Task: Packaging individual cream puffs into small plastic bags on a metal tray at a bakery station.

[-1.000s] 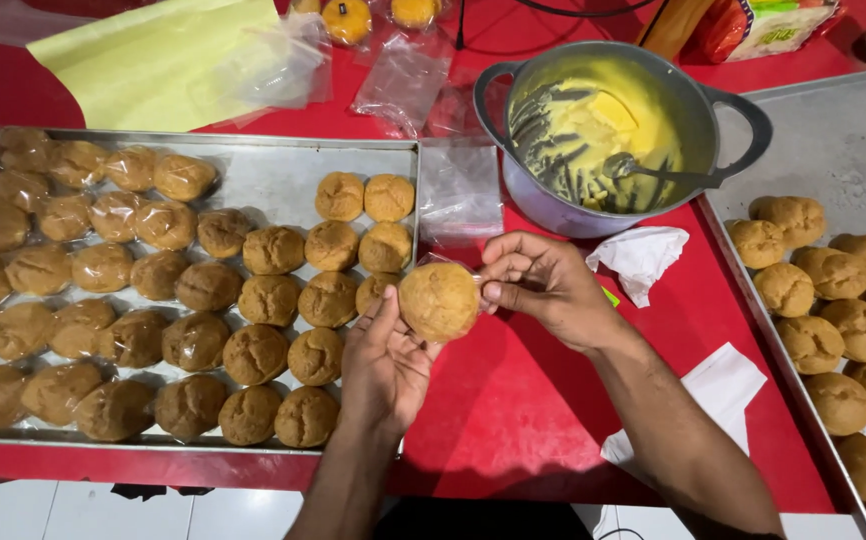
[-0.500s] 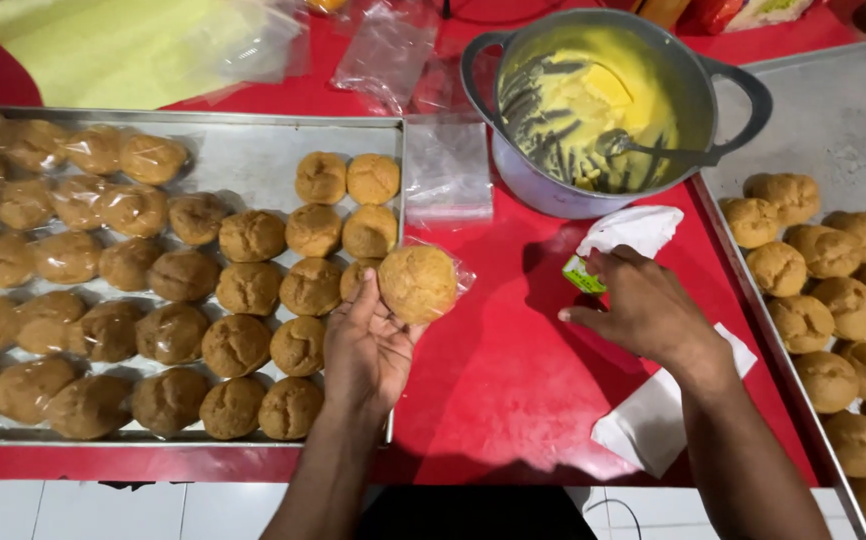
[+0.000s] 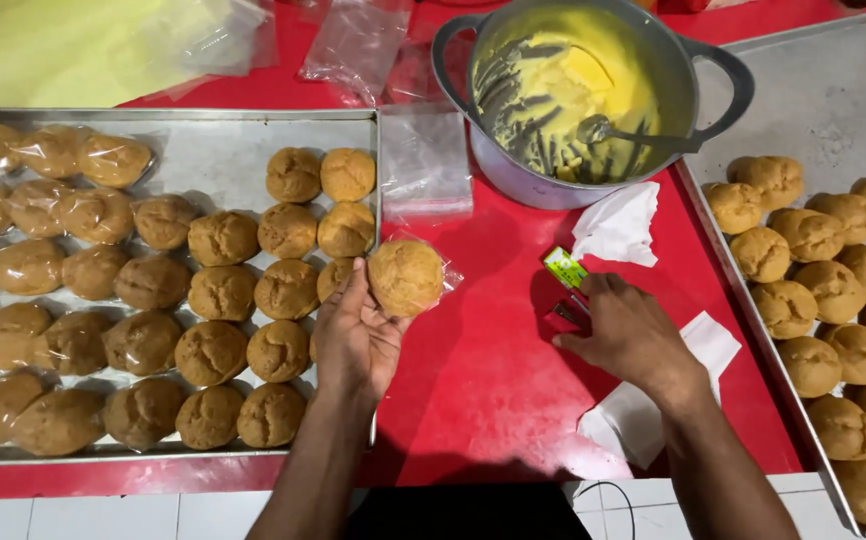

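The bun in the left hand has a matt, rough, cracked crust, and thin glossy clear plastic wraps it. The left tray is dull grey metal with a scratched look; the wrapped buns on it shine from their plastic. The pot is smooth metal, with glossy yellow cream inside. The table cover is smooth red with a soft shine. The tissue is white matt paper.
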